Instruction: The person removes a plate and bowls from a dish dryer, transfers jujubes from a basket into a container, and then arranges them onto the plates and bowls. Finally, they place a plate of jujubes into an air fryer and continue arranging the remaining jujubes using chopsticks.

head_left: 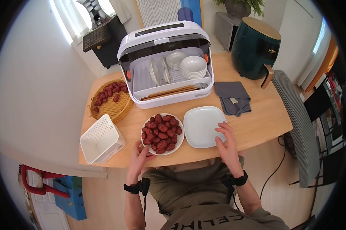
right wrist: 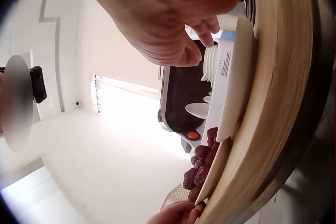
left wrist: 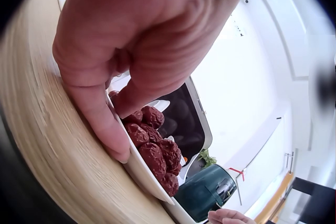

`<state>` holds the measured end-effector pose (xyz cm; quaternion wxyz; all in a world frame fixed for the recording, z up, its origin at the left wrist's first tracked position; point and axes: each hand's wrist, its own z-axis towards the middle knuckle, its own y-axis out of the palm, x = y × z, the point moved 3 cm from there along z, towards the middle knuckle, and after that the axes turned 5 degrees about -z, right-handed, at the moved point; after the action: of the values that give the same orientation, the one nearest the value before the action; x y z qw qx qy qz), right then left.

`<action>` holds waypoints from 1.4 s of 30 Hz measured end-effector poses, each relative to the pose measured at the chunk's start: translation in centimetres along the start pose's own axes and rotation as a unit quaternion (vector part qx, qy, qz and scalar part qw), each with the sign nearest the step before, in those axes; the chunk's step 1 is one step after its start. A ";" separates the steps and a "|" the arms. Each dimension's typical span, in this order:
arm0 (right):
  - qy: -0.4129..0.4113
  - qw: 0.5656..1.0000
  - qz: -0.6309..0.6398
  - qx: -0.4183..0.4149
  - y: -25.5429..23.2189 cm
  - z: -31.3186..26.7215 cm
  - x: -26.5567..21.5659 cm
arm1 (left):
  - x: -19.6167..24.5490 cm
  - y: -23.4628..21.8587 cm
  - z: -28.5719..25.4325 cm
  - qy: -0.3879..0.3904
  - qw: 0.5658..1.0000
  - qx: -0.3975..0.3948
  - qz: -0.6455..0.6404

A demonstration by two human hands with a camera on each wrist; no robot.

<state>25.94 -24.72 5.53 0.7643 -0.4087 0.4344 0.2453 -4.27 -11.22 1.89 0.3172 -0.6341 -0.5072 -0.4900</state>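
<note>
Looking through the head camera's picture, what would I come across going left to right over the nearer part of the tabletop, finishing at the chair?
White basket → round white plate heaped with wrinkled red dates → pale square plate → folded grey cloth → grey chair.

Your head view looks down and forward over the table (head_left: 263,124). Your left wrist view, close beside the red dates (head_left: 162,132), faces far right; your right one faces far left, low past the square plate (head_left: 203,128). All three share the dates.
</note>
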 end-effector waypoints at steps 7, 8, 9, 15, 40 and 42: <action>-0.010 0.998 -0.041 0.046 -2.5 -0.2 1.9 | -0.2 0.1 0.2 -0.019 1.000 0.024 -0.006; 0.002 0.998 -0.041 0.054 -2.7 -0.3 2.3 | -0.3 0.2 0.2 -0.017 1.000 0.025 0.004; -0.004 0.998 -0.040 0.047 -2.7 -0.3 2.5 | -0.5 0.1 0.3 -0.014 0.999 0.032 -0.001; 0.024 0.999 -0.014 0.047 -2.4 -0.2 4.7 | -0.8 0.7 0.2 -0.009 0.998 0.056 -0.041; 0.076 0.997 -0.004 -0.030 -0.7 0.3 3.8 | -3.3 -0.7 0.6 0.085 0.990 0.096 -0.062; 0.086 0.995 0.019 -0.041 -0.2 0.3 3.9 | -3.3 -1.1 0.6 0.091 0.990 0.093 -0.054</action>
<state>28.17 -24.53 2.29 0.7019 -0.4510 0.4960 0.2407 -5.17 -11.46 -1.53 0.3931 -0.5265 -0.5531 -0.5122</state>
